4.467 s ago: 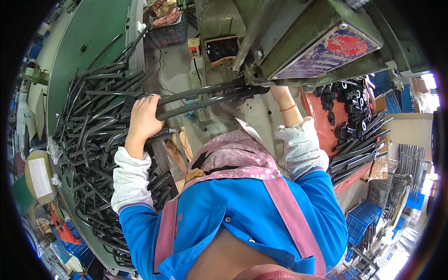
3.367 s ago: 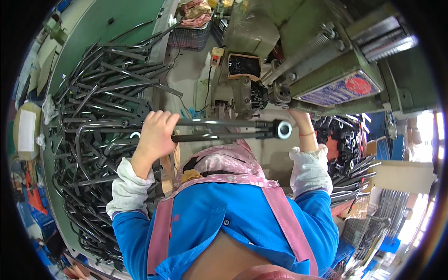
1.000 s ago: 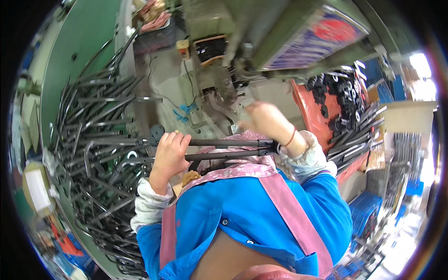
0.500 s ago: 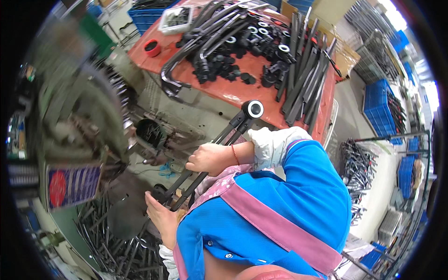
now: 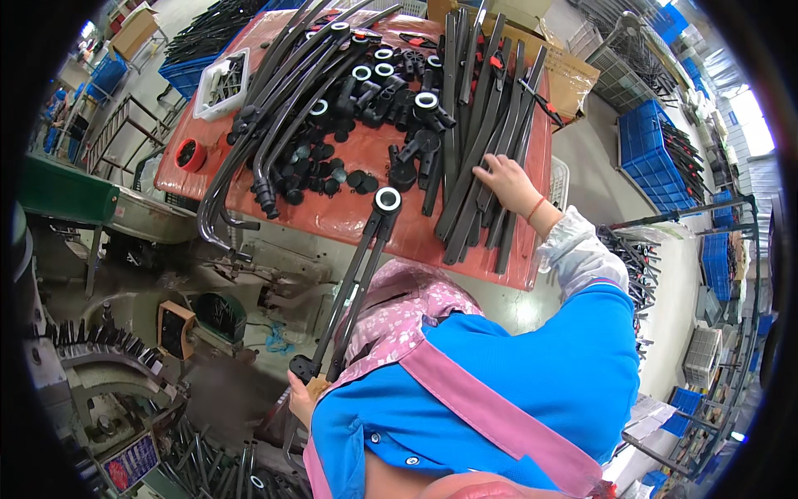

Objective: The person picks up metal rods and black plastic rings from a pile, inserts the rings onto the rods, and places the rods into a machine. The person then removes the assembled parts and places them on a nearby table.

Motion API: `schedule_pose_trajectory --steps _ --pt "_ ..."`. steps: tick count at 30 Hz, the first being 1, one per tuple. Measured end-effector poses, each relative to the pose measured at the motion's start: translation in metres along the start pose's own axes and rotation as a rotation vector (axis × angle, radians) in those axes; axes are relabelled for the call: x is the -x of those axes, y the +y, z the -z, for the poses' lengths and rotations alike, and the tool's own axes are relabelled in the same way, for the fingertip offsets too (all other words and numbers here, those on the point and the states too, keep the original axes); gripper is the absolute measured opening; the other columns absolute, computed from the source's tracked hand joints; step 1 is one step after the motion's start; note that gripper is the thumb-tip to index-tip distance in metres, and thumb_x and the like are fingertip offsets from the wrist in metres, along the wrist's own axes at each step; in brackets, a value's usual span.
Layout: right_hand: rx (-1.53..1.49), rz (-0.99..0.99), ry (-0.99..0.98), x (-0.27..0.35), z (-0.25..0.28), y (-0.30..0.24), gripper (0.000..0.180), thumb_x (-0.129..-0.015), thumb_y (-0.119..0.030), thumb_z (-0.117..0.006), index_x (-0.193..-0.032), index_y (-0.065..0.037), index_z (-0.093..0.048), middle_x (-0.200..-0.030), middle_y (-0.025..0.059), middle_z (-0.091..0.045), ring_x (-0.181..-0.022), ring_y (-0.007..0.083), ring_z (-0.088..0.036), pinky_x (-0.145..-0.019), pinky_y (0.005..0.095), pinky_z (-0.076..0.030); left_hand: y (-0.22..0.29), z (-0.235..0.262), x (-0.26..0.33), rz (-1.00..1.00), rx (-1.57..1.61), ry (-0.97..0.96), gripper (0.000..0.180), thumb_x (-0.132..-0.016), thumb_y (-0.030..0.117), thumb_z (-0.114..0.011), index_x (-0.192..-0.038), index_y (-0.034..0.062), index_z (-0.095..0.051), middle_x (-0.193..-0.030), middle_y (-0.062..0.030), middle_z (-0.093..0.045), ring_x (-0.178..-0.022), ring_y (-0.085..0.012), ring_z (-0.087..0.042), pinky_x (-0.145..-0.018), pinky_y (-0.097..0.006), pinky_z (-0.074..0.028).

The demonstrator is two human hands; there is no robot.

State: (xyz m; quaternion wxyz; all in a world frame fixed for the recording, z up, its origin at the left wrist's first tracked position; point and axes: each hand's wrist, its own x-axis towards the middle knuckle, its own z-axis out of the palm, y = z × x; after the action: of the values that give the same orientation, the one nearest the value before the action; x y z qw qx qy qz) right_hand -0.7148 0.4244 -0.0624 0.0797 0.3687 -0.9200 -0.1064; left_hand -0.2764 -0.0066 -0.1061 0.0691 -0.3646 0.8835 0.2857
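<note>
A pair of long black tubes (image 5: 352, 295) joined at the top by a black joint with a white ring (image 5: 387, 199) leans across from my lap to the table's front edge. At its lower end, beside a round black joint (image 5: 306, 366), my left hand (image 5: 301, 402) is closed on it, its fingers partly hidden. My right hand (image 5: 507, 185) reaches over the table, its fingers bent over one bar in a pile of flat black bars (image 5: 475, 179). Bent black tubes (image 5: 274, 125) and loose black joints and caps (image 5: 332, 166) lie to the left of that pile.
The red-covered table (image 5: 332, 223) also carries a white tray (image 5: 223, 83) of small parts and a red tub (image 5: 190, 155). Machinery (image 5: 116, 358) stands on the left. Blue crates (image 5: 657, 158) and a cardboard box (image 5: 565, 79) stand to the right.
My right hand has left the tube pair and moved up and right to the flat bars. The tube pair now stands more upright. A blurred person at the left is gone from view.
</note>
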Motion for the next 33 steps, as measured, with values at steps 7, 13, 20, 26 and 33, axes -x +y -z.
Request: schedule_pose_trajectory --steps 7,13,20,26,33 --pt "-0.15 0.401 0.035 -0.027 -0.017 0.045 0.033 -0.073 -0.011 -0.068 -0.105 -0.013 -0.064 -0.097 0.0037 -0.06 -0.105 0.0244 -0.057 -0.099 0.0371 -0.043 -0.015 -0.03 0.0 -0.163 -0.225 0.152 0.061 -0.088 0.012 -0.064 -0.142 -0.002 -0.041 -0.111 -0.0257 -0.066 -0.097 -0.0414 -0.066 -0.078 -0.044 -0.053" --pt "-0.692 0.192 0.228 -0.08 0.032 0.057 0.058 -0.074 -0.005 -0.073 -0.131 -0.005 -0.061 -0.124 0.0142 -0.065 -0.12 0.0326 -0.058 -0.112 0.0477 -0.038 0.015 -0.018 0.012 -0.295 -0.296 0.235 0.062 -0.083 0.0 -0.06 -0.142 -0.0042 -0.041 -0.102 -0.0248 -0.065 -0.088 -0.0423 -0.065 -0.073 -0.048 -0.051" --pt "-0.602 0.075 0.891 -0.205 0.082 0.033 0.046 -0.082 0.002 -0.065 -0.128 -0.005 -0.065 -0.118 0.0126 -0.069 -0.104 0.0263 -0.064 -0.093 0.0362 -0.048 0.072 0.004 0.033 -0.199 -0.267 0.267 0.078 -0.072 0.013 -0.073 -0.141 -0.0067 -0.042 -0.093 -0.024 -0.063 -0.087 -0.0435 -0.061 -0.074 -0.05 -0.047" --pt "-0.65 0.667 0.817 -0.244 0.152 -0.071 0.038 -0.089 -0.004 -0.063 -0.128 -0.005 -0.066 -0.092 0.0118 -0.068 -0.073 0.0262 -0.062 -0.068 0.0334 -0.051 0.08 0.011 0.037 -0.232 -0.207 0.313 0.096 -0.061 0.022 -0.081 -0.143 -0.0058 -0.039 -0.088 -0.0184 -0.063 -0.083 -0.0367 -0.061 -0.079 -0.046 -0.049" --pt "-0.734 1.125 0.061 -0.162 0.106 -0.251 0.023 -0.092 -0.028 -0.066 -0.111 -0.015 -0.068 -0.07 0.007 -0.063 -0.061 0.0274 -0.065 -0.054 0.0398 -0.053 0.09 0.014 0.049 -0.168 -0.195 0.27 0.089 -0.063 0.016 -0.08 -0.14 -0.0058 -0.042 -0.086 -0.0139 -0.063 -0.084 -0.0328 -0.061 -0.075 -0.042 -0.047"
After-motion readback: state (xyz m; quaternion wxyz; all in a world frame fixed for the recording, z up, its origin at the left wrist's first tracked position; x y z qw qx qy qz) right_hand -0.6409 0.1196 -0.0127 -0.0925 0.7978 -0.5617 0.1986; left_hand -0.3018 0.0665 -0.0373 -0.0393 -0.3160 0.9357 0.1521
